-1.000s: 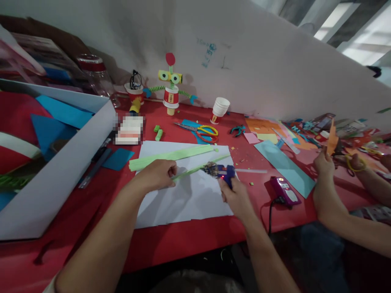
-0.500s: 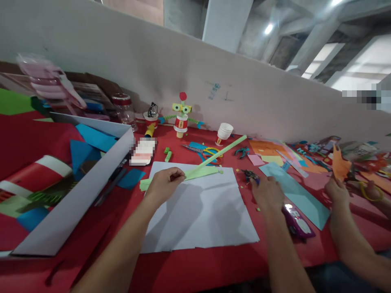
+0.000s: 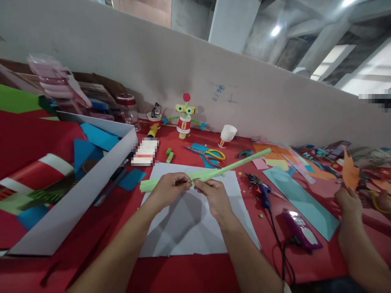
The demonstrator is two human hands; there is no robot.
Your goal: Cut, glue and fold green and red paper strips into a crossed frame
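Observation:
Over a stack of white paper sheets (image 3: 201, 228), my left hand (image 3: 171, 189) pinches the near end of a light green paper strip (image 3: 244, 162). Opposite it, my right hand (image 3: 212, 197) has its thumb and fingers closed on the same end, fingertips almost touching the left ones. The strip slants up to the right, away from the hands. More light green paper (image 3: 148, 185) lies flat on the sheets, partly behind my left hand. Right of the sheets lies a blue-handled corded tool (image 3: 265, 196), touched by neither hand.
A white-walled box (image 3: 91, 195) of coloured paper stands left. Behind are a paper-cup figure (image 3: 184, 124), stacked cups (image 3: 227, 135) and yellow-handled scissors (image 3: 215, 154). A purple device (image 3: 302, 232) with a cord sits right, near another person's hand (image 3: 348, 199) holding orange paper.
My right hand has left the blue-handled tool and moved left to the green strip, where it now grips beside my left hand. The strip's far end has swung right and lower.

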